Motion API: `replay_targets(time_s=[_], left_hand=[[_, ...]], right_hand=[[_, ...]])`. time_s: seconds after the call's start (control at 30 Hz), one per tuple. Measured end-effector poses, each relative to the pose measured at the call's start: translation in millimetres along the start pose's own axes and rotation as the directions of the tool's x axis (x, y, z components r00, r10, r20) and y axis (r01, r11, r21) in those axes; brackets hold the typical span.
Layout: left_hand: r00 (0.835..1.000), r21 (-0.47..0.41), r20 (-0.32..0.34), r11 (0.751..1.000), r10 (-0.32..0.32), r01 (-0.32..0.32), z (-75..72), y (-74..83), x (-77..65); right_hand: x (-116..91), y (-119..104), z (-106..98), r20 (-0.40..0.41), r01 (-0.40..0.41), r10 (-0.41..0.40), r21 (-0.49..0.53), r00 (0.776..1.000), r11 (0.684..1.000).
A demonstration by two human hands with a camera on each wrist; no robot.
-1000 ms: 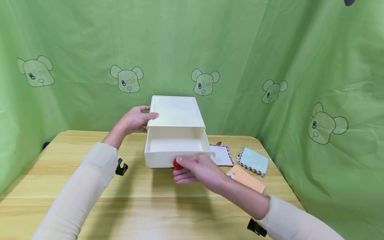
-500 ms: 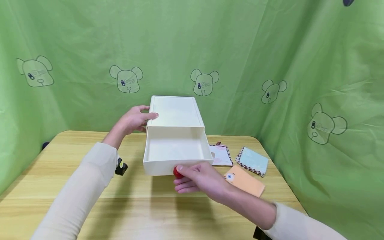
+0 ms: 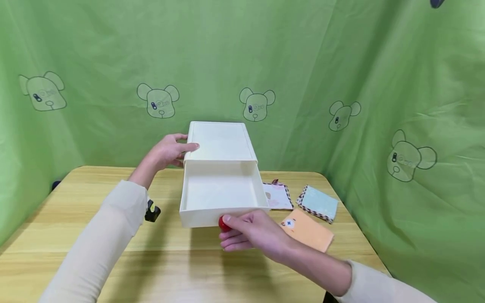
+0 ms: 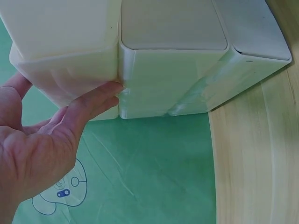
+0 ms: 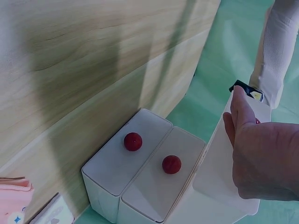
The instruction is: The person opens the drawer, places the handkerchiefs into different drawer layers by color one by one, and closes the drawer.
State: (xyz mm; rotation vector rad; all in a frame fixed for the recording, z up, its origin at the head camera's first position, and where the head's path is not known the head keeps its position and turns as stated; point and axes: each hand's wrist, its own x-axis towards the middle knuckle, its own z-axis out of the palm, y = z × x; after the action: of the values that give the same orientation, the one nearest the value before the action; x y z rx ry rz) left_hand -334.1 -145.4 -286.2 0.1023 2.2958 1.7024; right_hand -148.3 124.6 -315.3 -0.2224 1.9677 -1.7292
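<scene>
A white drawer unit [image 3: 221, 141] stands near the back of the table, its top drawer [image 3: 221, 185] pulled out toward me and its white floor showing. My right hand [image 3: 261, 233] pinches the drawer's red knob [image 3: 223, 224] between thumb and fingers. On the unit's upper left edge rests my left hand [image 3: 168, 151], thumb on the top face. The left wrist view shows that hand [image 4: 46, 144] with its fingers [image 4: 96, 95] pressed along the side wall. In the right wrist view, two lower drawers are pushed in, each with a red knob [image 5: 171, 164].
Right of the unit lie folded cloths: a pale pink one [image 3: 278, 196] with a checked border, a light blue one [image 3: 319, 202] and an orange one [image 3: 308, 230]. A green curtain [image 3: 212, 54] with bear outlines surrounds the wooden table [image 3: 166, 261].
My right hand has drawn the top drawer further out toward me by its red knob. My left hand has stayed on the unit's edge.
</scene>
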Motion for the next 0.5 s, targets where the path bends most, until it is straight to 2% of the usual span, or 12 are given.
replay_targets(time_s=[0.5], left_hand=[[1.0,-0.012,-0.002,1.0,0.001,-0.001,-1.7,-2.5,2.7]], right_hand=[[1.0,0.2,-1.9,0.017,-0.012,0.012,-0.016,1.0,1.0]])
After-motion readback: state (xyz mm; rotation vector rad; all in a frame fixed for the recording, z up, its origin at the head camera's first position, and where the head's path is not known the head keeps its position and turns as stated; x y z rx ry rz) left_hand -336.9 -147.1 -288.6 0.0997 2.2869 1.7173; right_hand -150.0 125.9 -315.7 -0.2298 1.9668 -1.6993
